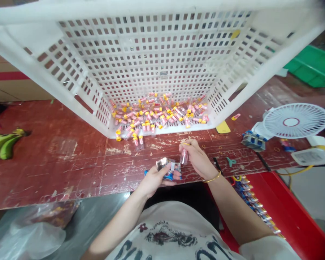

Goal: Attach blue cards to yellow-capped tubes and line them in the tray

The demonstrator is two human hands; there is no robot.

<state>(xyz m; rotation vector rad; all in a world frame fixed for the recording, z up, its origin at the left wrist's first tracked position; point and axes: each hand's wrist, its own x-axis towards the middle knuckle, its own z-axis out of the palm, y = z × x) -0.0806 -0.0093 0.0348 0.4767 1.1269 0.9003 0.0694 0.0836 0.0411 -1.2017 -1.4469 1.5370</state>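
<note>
Right hand [196, 155] pinches a tube [184, 157], left hand [151, 181] a packet [176, 174], with basket [272, 66] ahead, fan [291, 122] to right.

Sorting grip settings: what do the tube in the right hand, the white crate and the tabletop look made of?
Tube: probably clear, glossy plastic; pink shows through its wall.
White crate: likely moulded plastic, semi-matt; grid-pierced walls, rounded rim.
Tabletop: red paint or varnish, slightly glossy, with pale scuffs; perhaps wood beneath, but that's unclear.

surface [56, 155]: red-brown, scratched, worn pale in patches | behind it, far left: tan panels [21, 88], red band across | floor [304, 186]: pale grey, lower right | light: soft sheen, right
</note>
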